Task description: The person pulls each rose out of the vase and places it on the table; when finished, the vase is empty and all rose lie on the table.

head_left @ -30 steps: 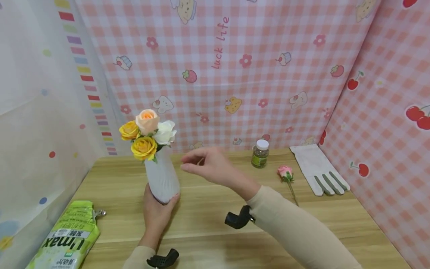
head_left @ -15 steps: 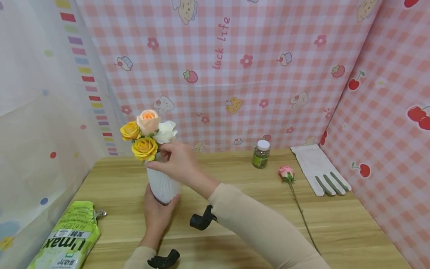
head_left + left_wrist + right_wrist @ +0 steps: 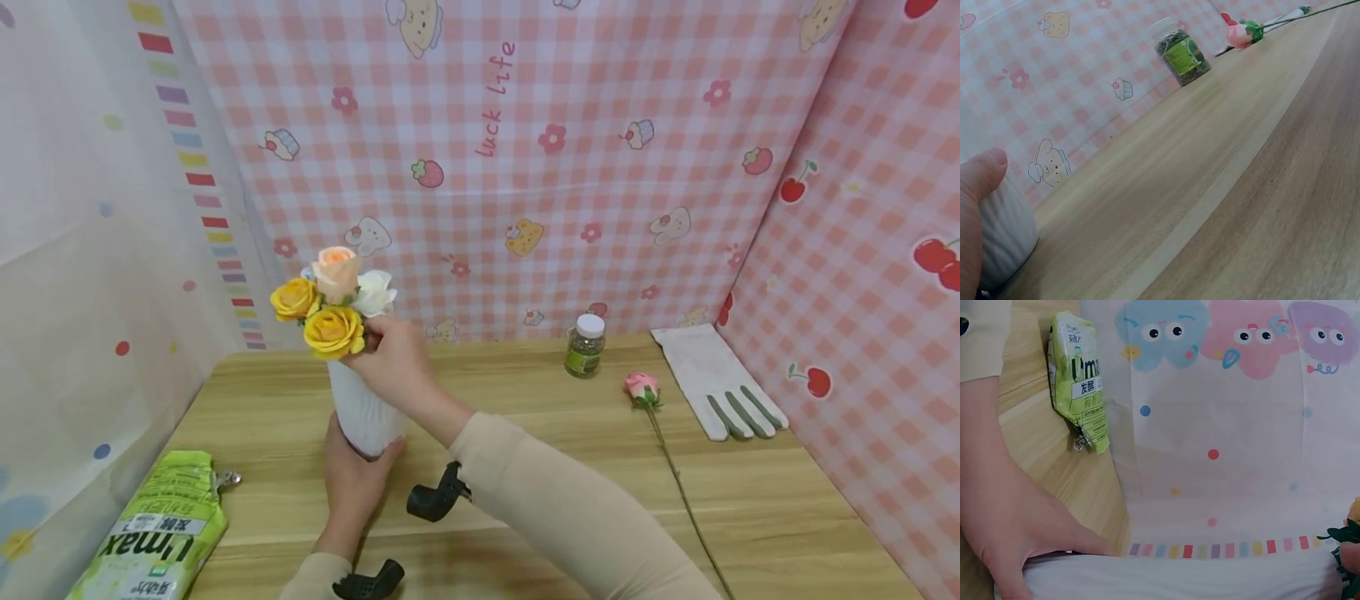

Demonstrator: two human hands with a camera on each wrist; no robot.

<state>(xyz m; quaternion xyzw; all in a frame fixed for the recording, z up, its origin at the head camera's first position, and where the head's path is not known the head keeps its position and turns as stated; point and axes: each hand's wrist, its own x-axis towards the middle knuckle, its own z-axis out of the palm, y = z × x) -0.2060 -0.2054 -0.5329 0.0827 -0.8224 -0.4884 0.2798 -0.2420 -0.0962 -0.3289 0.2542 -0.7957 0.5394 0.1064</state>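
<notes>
A white ribbed vase stands at the left of the table. My left hand grips it low, thumb along its right side; the left wrist view shows the thumb against the vase wall. My right hand is at the vase mouth, pinching the front yellow rose just under its bloom; the fingertips are partly hidden behind the petals. Grouped with it are another yellow rose, a peach rose and a white rose. Their stems go down into the vase, out of sight.
A pink rose with a long stem lies on the right of the table, beside a white glove. Behind it stands a white-capped jar. A clipped green bag lies front left. Patterned cloth walls enclose the table.
My right hand has come left from beside the vase to the flowers and taken hold of the front yellow rose. The blooms have shifted slightly right. My left hand keeps its grip.
</notes>
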